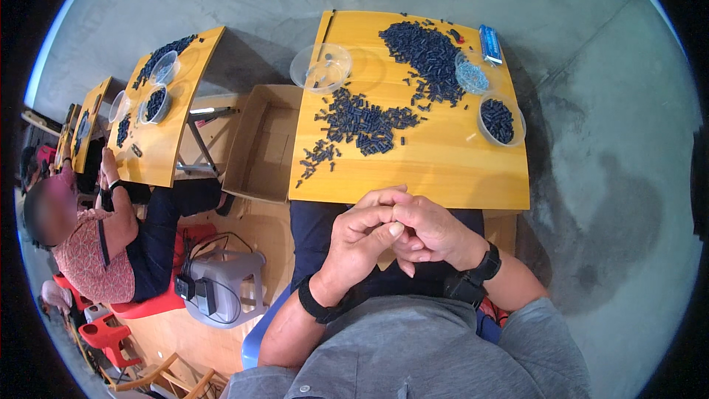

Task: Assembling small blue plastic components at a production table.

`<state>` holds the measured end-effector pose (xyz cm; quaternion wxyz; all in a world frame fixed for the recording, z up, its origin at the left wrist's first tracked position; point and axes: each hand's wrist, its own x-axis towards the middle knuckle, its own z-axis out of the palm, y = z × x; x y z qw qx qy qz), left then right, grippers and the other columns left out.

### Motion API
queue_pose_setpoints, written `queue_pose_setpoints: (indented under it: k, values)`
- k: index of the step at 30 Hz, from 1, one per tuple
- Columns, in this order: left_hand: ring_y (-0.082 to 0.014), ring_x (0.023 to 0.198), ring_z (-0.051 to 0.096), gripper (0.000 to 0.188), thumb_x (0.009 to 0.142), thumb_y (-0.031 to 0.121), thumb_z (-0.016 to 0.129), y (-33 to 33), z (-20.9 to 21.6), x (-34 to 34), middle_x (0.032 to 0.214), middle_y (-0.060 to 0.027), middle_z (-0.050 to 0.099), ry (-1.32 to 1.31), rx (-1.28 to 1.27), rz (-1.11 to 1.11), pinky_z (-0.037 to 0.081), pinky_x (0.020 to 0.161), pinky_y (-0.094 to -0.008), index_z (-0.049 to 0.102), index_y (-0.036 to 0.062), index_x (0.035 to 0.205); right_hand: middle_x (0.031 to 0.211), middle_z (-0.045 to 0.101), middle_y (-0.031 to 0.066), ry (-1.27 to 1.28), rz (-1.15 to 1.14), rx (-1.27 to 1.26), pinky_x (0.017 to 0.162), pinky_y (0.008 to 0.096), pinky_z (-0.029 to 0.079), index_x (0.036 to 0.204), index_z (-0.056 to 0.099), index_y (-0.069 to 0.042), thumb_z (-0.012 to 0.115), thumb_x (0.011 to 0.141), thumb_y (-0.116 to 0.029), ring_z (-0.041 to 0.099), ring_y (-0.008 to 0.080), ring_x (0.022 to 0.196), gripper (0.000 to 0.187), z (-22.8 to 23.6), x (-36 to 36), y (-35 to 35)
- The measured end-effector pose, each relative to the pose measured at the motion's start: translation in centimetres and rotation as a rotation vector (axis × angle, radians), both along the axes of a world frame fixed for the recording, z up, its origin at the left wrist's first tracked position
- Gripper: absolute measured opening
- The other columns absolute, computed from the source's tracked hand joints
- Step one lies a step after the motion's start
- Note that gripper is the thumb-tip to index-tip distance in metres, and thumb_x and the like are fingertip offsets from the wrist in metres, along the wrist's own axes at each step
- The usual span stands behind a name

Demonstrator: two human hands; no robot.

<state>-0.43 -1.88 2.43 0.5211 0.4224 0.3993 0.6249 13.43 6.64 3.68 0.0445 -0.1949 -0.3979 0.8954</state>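
Observation:
In front of my body, just off the near edge of the yellow table (pixel 450 181), my two hands meet. My left hand (pixel 360 240) is closed, thumb and fingers pressed against the other hand's fingertips. My right hand (pixel 432 227) is curled in against it, also closed. Whatever lies between the fingers, if anything, is hidden. Closest on the tabletop is a loose pile of small black cylindrical parts (pixel 362 124). Behind it spreads a larger pile of the same black parts (pixel 425 55). A clear round tub (pixel 521 131) at the right holds more of them.
A clear tub of small light-blue pieces (pixel 473 77) and a blue box (pixel 490 44) stand at the far right. Another clear round tub (pixel 321 68) overhangs the left edge. A cardboard box (pixel 266 148) stands left of the table. Further left, a person (pixel 96 251) sits at another table.

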Motion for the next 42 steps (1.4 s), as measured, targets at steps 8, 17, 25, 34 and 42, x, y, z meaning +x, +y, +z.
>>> queue_pose_setpoints:
  k: [8,17,25,34,42]
  values:
    - [-0.0260,0.110,0.054,0.013,0.085,0.000,0.056,-0.4,-0.8,-1.0,0.109,-0.0125,0.059,0.016,-0.146,-0.040,0.043,0.092,-0.0358,0.066,-0.0031,0.092,0.049,0.031,-0.0074,-0.041,-0.312,-0.332,0.035,0.0300,0.044,0.077,0.048,-0.012,0.047,0.094,-0.039,0.031,0.0048,0.033,0.032,-2.3,-1.7,-3.5]
    - [-0.0154,0.096,0.057,0.023,0.088,0.000,0.055,0.3,-3.2,0.0,0.112,-0.0120,0.057,-0.099,-0.310,-0.043,0.051,0.076,-0.0256,0.059,-0.0032,0.110,0.049,0.035,-0.0050,-0.151,-0.338,-0.236,0.038,0.0320,0.048,0.074,0.050,-0.010,0.038,0.097,-0.044,0.034,0.0067,0.034,0.042,-5.0,0.5,-0.4]
    - [-0.0175,0.088,0.060,0.023,0.083,0.006,0.062,3.5,-9.8,-4.1,0.100,-0.0135,0.063,0.394,-0.357,0.393,0.048,0.076,-0.0274,0.061,-0.0047,0.104,0.059,0.057,0.0069,-0.656,-0.884,0.972,0.043,0.0306,0.045,0.068,0.058,0.001,0.057,0.089,-0.033,0.054,0.0190,0.047,0.040,-3.3,9.9,13.2]
    - [-0.0307,0.077,0.060,0.007,0.074,0.006,0.065,6.1,-14.3,-4.3,0.077,-0.0140,0.063,0.898,-0.166,0.579,0.047,0.071,-0.0361,0.064,-0.0001,0.075,0.075,0.064,0.0195,-1.009,-0.782,1.581,0.061,0.0370,0.048,0.082,0.061,0.002,0.063,0.083,-0.023,0.062,0.0333,0.066,0.025,-6.1,12.1,18.3]
    - [-0.0305,0.060,0.062,0.032,0.077,0.034,0.070,7.0,-14.5,-5.1,0.065,-0.0146,0.063,0.881,-0.501,0.708,0.047,0.056,-0.0380,0.066,0.0031,0.067,0.070,0.063,0.0070,-0.016,-0.757,1.558,0.053,0.0289,0.047,0.088,0.064,-0.003,0.062,0.079,-0.006,0.059,0.0193,0.056,0.010,8.3,3.2,6.0]
